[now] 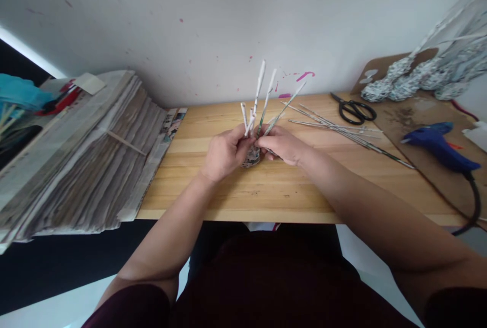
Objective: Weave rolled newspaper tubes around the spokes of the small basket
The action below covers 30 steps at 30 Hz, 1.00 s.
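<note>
Between my hands, a small woven newspaper basket (pixel 251 158) sits at the middle of the wooden table, partly hidden by my fingers. Several rolled paper sticks (pixel 259 84) rise from it, fanned out, some tall and some short. My left hand (pixel 225 151) is closed around the basket's left side, thumb against the weave. From the right, my right hand (pixel 282 144) pinches at its upper edge, where a greenish paper stick (pixel 285 107) leans out to the upper right. The fingertips of both hands nearly meet.
Loose paper sticks (pixel 342 133) lie to the right, near black scissors (pixel 353 110). A blue glue gun (pixel 441 145) with a cord rests on a brown board (pixel 403 115). Woven paper pieces (pixel 414 77) stand behind it. At left is a tall newspaper stack (pixel 87 166); a wall (pixel 228 29) closes the back.
</note>
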{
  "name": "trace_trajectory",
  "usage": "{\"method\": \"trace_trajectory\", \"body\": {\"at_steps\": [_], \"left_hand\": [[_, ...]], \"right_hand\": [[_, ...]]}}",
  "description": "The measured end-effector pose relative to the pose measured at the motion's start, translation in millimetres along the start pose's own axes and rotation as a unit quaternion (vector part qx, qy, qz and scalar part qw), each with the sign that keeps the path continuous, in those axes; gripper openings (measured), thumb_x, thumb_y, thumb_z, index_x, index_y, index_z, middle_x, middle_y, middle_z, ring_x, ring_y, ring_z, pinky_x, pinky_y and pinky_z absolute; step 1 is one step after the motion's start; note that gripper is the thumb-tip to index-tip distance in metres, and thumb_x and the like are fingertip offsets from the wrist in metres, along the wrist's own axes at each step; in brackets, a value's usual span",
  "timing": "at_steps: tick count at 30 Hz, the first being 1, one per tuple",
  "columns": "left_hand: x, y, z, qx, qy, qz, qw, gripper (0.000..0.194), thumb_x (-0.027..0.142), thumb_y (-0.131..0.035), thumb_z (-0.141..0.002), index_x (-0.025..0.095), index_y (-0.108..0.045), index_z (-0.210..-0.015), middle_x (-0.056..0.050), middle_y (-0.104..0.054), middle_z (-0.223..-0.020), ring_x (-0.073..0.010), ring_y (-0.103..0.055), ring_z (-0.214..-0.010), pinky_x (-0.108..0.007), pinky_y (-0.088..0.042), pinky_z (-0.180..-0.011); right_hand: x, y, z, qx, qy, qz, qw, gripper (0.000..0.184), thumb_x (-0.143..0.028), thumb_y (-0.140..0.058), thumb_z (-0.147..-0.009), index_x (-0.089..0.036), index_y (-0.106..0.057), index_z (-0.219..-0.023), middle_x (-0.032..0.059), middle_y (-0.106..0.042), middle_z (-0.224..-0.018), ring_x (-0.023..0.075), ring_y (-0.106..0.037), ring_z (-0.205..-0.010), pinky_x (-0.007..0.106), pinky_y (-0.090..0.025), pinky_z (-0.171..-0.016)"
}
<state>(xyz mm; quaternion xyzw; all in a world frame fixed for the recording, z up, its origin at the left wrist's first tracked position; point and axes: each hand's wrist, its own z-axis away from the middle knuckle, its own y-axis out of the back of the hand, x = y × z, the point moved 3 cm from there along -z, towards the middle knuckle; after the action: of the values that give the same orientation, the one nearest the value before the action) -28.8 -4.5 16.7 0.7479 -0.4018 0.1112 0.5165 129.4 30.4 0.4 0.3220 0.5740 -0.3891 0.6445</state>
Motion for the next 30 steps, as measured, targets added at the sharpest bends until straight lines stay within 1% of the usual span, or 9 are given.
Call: {"method": "trace_trajectory", "body": {"at_steps": [4, 7, 13, 18, 20, 22, 25, 28, 30], "left_hand": [[5, -1.6, -1, 0.005, -0.022, -0.056, 0.998, 0.019, 0.029, -0.055, -0.097, 0.021, -0.070, -0.105, -0.004, -0.075, -0.090, -0.0164, -0.068, -0.079, -0.026, -0.048, -0.074], [7, -1.8, -2, 0.003, -0.022, -0.097, 0.995, 0.019, 0.030, -0.053, -0.098, 0.020, -0.068, -0.102, -0.005, -0.074, -0.085, -0.0167, -0.067, -0.075, -0.026, -0.046, -0.071], [3, -2.3, -1, 0.011, 0.003, -0.101, 0.995, 0.018, 0.032, -0.054, -0.097, 0.019, -0.066, -0.100, -0.005, -0.074, -0.084, -0.0175, -0.068, -0.075, -0.027, -0.046, -0.070], [-1, -3.0, 0, 0.019, 0.002, -0.092, 0.996, 0.017, 0.032, -0.055, -0.096, 0.019, -0.067, -0.098, -0.005, -0.073, -0.082, -0.0167, -0.067, -0.073, -0.026, -0.046, -0.069], [-4, -3.7, 0, 0.021, 0.010, -0.081, 0.996, 0.017, 0.032, -0.057, -0.095, 0.019, -0.067, -0.098, -0.005, -0.073, -0.084, -0.0169, -0.067, -0.075, -0.027, -0.046, -0.071], [-8, -5.0, -1, 0.020, 0.024, -0.053, 0.998, 0.017, 0.033, -0.058, -0.095, 0.019, -0.067, -0.099, -0.005, -0.074, -0.086, -0.0169, -0.067, -0.076, -0.028, -0.048, -0.072], [-13, -6.6, 0, 0.020, 0.058, 0.031, 0.998, 0.017, 0.035, -0.059, -0.094, 0.019, -0.065, -0.098, -0.003, -0.072, -0.082, -0.0150, -0.065, -0.073, -0.027, -0.048, -0.070], [-10, -5.0, 1, 0.032, 0.100, 0.104, 0.989, 0.017, 0.035, -0.062, -0.091, 0.018, -0.062, -0.095, -0.001, -0.068, -0.076, -0.0136, -0.063, -0.069, -0.025, -0.048, -0.065], [-3, -2.4, 3, 0.038, 0.122, 0.115, 0.985, 0.016, 0.032, -0.066, -0.088, 0.018, -0.063, -0.095, -0.002, -0.071, -0.080, -0.0143, -0.066, -0.071, -0.025, -0.050, -0.067]], "right_hand": [[2, 2, -2, 0.013, 0.000, 0.055, 0.998, 0.006, -0.017, -0.062, -0.070, -0.021, -0.059, -0.074, -0.0011, -0.052, -0.058, 0.0130, -0.047, -0.050, 0.024, -0.032, -0.038], [3, 2, -3, 0.020, 0.008, 0.091, 0.996, 0.006, -0.020, -0.061, -0.072, -0.023, -0.057, -0.075, -0.0021, -0.052, -0.057, 0.0138, -0.048, -0.050, 0.025, -0.033, -0.041], [1, 2, -2, 0.032, 0.110, 0.185, 0.976, 0.007, -0.024, -0.062, -0.074, -0.023, -0.055, -0.075, -0.0037, -0.055, -0.064, 0.0138, -0.051, -0.064, 0.028, -0.039, -0.058], [5, 3, -5, 0.019, 0.111, 0.130, 0.985, 0.005, -0.023, -0.060, -0.073, -0.022, -0.057, -0.077, -0.0046, -0.057, -0.065, 0.0140, -0.055, -0.065, 0.028, -0.042, -0.061], [4, 3, -4, 0.015, 0.116, 0.126, 0.985, 0.005, -0.023, -0.060, -0.072, -0.022, -0.056, -0.076, -0.0051, -0.057, -0.065, 0.0137, -0.054, -0.064, 0.028, -0.041, -0.061], [0, 1, -2, 0.021, 0.126, 0.161, 0.979, 0.008, -0.024, -0.061, -0.073, -0.022, -0.054, -0.073, -0.0055, -0.055, -0.063, 0.0132, -0.052, -0.063, 0.028, -0.039, -0.060], [-4, 1, 2, 0.040, 0.133, 0.204, 0.969, 0.009, -0.023, -0.062, -0.073, -0.022, -0.053, -0.072, -0.0054, -0.056, -0.063, 0.0129, -0.051, -0.063, 0.028, -0.038, -0.061], [0, 2, 3, 0.034, 0.119, 0.156, 0.980, 0.005, -0.024, -0.064, -0.075, -0.022, -0.059, -0.077, -0.0041, -0.061, -0.066, 0.0137, -0.056, -0.065, 0.027, -0.042, -0.062], [3, 4, 4, 0.036, 0.107, 0.126, 0.986, 0.008, -0.025, -0.067, -0.075, -0.022, -0.062, -0.081, -0.0031, -0.064, -0.068, 0.0143, -0.059, -0.065, 0.028, -0.045, -0.063]]}}
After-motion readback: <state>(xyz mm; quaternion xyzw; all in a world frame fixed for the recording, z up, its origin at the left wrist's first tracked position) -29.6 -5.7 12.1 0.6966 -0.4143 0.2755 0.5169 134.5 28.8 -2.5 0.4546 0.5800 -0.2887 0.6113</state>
